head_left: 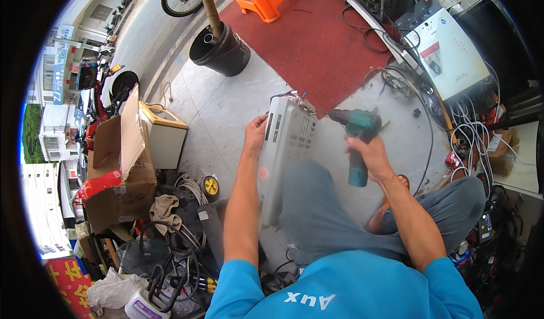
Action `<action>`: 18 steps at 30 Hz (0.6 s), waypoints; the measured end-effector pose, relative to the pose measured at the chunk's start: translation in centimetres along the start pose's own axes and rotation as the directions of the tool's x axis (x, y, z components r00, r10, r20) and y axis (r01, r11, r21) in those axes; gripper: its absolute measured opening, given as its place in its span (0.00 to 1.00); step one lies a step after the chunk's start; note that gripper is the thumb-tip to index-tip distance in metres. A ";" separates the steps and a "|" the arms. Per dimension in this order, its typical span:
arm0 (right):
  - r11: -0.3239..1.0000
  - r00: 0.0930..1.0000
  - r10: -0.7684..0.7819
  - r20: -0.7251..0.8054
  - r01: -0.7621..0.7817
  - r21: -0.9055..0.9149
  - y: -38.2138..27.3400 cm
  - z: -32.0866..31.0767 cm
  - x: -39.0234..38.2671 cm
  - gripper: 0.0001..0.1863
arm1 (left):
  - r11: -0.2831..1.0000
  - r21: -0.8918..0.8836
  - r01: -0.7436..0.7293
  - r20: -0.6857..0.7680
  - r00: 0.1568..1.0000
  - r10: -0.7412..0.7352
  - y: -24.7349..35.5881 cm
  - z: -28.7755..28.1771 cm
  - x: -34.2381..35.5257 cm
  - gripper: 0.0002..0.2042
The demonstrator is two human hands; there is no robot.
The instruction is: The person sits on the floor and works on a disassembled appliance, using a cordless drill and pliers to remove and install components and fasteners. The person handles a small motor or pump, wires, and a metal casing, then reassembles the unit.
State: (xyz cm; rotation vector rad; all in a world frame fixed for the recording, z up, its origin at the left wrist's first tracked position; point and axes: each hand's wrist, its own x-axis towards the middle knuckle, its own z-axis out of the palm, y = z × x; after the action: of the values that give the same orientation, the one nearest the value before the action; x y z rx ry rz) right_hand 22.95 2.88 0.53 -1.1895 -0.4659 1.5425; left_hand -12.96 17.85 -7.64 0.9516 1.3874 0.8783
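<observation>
Teal in the head view, a drill (pixel 364 123) sits clasped in the right hand (pixel 371 156), aimed left toward the far end of the pale casing (pixel 279 160), whose long axis runs away from the person; the left hand (pixel 256 131) grips its left edge. A black bucket (pixel 233 55) holds a brown pole (pixel 209 8).

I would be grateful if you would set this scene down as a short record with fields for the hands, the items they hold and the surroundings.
Left hand: grips the upper left edge of the white slotted casing
Right hand: holds the teal drill by its handle
Drill direction: toward the casing's upper end; contact unclear
Ahead: black bucket, red mat, orange stool
Left side: open cardboard box
</observation>
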 end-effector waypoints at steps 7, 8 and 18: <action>0.991 0.979 0.133 0.156 -0.136 0.006 0.5 0.4 0.5 0.21 | 1.000 0.012 0.000 0.002 1.000 0.000 0.6 0.6 -0.6 0.15; 0.991 0.979 0.131 0.156 -0.134 0.006 0.4 0.4 0.5 0.21 | 1.000 0.003 0.004 0.002 1.000 -0.004 0.7 0.6 -0.7 0.15; 0.986 0.971 0.164 0.172 -0.169 0.011 0.8 0.2 0.9 0.22 | 1.000 -0.020 0.010 -0.009 1.000 -0.010 0.4 0.3 -0.4 0.14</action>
State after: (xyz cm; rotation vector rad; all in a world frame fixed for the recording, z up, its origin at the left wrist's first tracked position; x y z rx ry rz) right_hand 22.41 3.50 -0.43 -1.1039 -0.4663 1.7992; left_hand -12.61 17.59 -7.16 0.9257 1.3871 0.8884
